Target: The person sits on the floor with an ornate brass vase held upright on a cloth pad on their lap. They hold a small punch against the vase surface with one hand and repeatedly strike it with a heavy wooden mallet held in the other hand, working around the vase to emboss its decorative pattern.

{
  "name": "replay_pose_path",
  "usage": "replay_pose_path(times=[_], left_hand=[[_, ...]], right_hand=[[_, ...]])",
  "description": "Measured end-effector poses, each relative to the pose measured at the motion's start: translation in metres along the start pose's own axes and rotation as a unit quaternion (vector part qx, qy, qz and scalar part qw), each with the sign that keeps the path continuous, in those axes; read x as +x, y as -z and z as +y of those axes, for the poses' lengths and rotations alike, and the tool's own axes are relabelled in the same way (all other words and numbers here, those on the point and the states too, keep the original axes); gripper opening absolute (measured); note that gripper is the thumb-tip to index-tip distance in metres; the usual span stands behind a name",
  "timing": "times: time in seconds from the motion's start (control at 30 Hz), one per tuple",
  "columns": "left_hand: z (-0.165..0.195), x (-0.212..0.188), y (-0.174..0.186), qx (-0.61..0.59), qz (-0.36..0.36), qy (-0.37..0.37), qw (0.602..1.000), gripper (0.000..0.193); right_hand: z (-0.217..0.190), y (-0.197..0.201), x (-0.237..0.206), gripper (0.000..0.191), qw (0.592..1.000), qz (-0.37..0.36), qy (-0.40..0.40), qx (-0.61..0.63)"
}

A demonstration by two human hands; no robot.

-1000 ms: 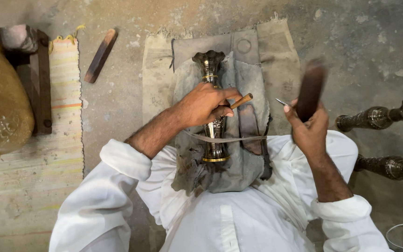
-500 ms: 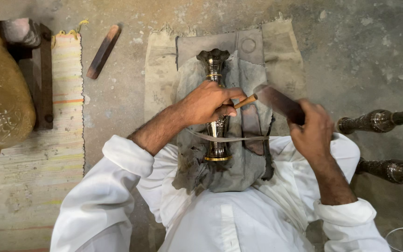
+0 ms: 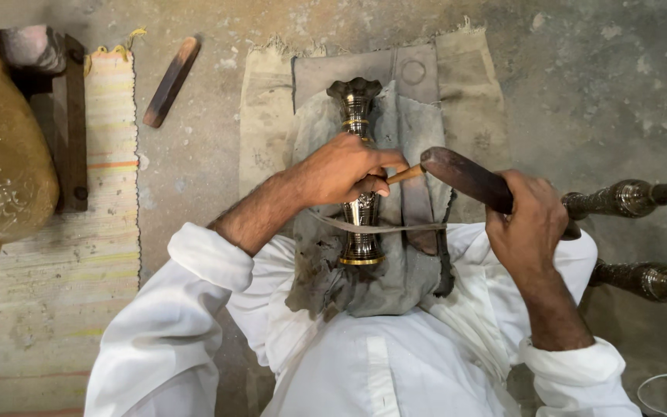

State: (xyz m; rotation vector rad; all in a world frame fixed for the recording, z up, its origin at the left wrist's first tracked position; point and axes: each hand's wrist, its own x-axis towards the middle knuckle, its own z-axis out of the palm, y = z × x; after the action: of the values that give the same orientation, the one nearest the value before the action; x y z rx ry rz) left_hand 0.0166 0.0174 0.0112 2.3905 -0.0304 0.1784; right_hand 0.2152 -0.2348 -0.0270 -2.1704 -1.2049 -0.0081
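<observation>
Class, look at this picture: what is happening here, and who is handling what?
A person in white sleeves sits on the floor with a metal vase lying on grey cloth across the lap. The left hand rests on the vase and pinches a small wooden-handled tool against it. The right hand grips a dark wooden mallet, its head at the tool's end. A thin strap crosses the vase. Two similar metal pieces lie at the right.
</observation>
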Motion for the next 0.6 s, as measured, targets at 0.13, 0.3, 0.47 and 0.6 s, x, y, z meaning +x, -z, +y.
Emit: replay_pose_path(times=[0.13, 0.3, 0.47, 0.6], left_hand=[[0.003, -0.001, -0.001, 0.036, -0.015, 0.005, 0.999, 0.036], [0.007, -0.003, 0.006, -0.013, 0.038, 0.020, 0.999, 0.034], [0.006, 0.003, 0.008, -0.067, 0.040, 0.007, 0.997, 0.037], [0.003, 0.020, 0.001, -0.029, -0.053, -0.004, 0.998, 0.036]], right_hand=[[-0.003, -0.001, -0.007, 0.031, 0.980, -0.001, -0.117, 0.163], [0.010, 0.001, -0.013, 0.034, 0.984, -0.143, -0.032, -0.099], [0.021, -0.016, -0.039, 0.042, 0.945, -0.238, -0.189, 0.123], [0.018, -0.032, -0.064, 0.041, 0.894, -0.232, -0.217, 0.316]])
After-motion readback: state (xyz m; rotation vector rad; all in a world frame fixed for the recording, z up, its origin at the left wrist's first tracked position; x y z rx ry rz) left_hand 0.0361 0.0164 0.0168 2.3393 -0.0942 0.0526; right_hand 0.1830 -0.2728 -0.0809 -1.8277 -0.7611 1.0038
